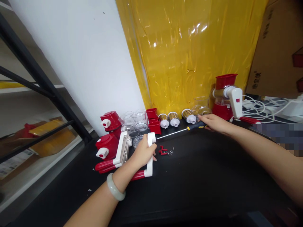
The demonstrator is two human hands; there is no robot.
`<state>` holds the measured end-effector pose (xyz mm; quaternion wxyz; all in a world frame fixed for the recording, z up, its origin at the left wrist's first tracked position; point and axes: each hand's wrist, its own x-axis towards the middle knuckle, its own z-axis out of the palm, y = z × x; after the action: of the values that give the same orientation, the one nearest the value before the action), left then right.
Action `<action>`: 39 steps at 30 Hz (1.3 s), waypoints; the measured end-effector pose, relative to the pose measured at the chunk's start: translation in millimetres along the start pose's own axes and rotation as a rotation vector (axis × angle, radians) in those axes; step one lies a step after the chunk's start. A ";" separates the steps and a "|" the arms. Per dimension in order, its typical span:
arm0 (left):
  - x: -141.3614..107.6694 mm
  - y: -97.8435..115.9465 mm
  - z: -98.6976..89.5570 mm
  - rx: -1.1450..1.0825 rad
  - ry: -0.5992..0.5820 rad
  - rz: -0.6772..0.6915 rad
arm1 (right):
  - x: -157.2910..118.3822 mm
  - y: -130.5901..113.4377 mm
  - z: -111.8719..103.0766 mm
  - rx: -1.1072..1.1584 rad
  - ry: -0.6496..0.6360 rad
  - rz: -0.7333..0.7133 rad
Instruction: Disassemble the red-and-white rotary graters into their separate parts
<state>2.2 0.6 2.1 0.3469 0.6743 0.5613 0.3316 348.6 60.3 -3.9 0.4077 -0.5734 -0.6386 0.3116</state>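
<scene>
My left hand (144,152) is closed around a white crank handle (149,167) with a red grip, held above the black table. In my right hand (214,123) is a screwdriver (196,125) with a black and yellow handle. Its long shaft points left, and the tip meets the white end of the crank handle; whether it sits in a screw is hidden. Small red clips (163,151) and several screws (171,152) lie just right of my left hand. More white crank handles with red grips (105,166) rest to its left.
Red grater bodies (107,145), clear plastic parts (135,121), red hoppers (154,121) and grater drums (174,119) line the back. An assembled red and white grater (227,97) stands at right, beside white cables (265,108). Yellow sheeting (180,56) hangs behind.
</scene>
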 end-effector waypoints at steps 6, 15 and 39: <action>0.6 2.3 0.6 -0.013 -0.011 -0.046 | -0.6 -1.9 -0.9 -0.036 -0.060 -0.101; 4.7 -3.2 -2.4 -0.035 0.013 -0.020 | -4.0 -9.2 -2.0 -0.084 -0.060 -0.200; 5.8 -0.7 -2.4 -0.150 0.050 -0.023 | -9.0 -16.1 -2.2 0.084 0.098 -0.336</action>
<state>0.7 6.6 3.2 0.3862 0.6315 0.5511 0.3852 342.9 48.9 9.6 0.5081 -0.4556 -0.6914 0.2371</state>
